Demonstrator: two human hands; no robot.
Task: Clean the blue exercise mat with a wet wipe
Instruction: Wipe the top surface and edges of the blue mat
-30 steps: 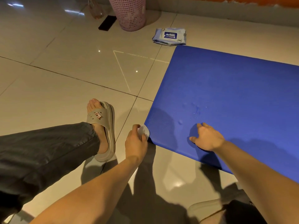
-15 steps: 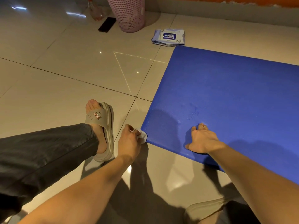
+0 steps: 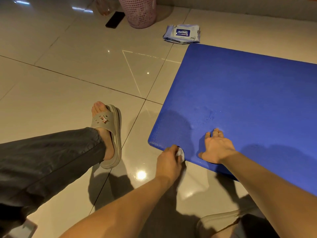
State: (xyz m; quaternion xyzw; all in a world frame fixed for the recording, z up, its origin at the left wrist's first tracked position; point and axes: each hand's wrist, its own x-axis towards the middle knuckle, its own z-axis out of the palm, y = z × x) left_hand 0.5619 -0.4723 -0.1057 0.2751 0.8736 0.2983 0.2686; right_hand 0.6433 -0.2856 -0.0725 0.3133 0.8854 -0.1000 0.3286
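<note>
The blue exercise mat (image 3: 248, 93) lies flat on the tiled floor and fills the right half of the view. My left hand (image 3: 169, 159) grips a small white wet wipe (image 3: 180, 153) against the mat's near edge, a little right of its near left corner. My right hand (image 3: 216, 147) lies flat on the mat just right of the wipe, fingers spread and pointing away from me. Damp streaks and droplets show on the mat beyond my right fingers.
A pack of wet wipes (image 3: 182, 33) lies on the floor by the mat's far left corner. A pink perforated bin (image 3: 139, 12) and a black phone (image 3: 115, 19) sit farther back. My left leg and sandalled foot (image 3: 107, 133) stretch across the tiles at left.
My left hand has slid the wipe rightward along the mat's near edge, away from the corner and toward my right hand. My right hand has stayed pressed on the mat.
</note>
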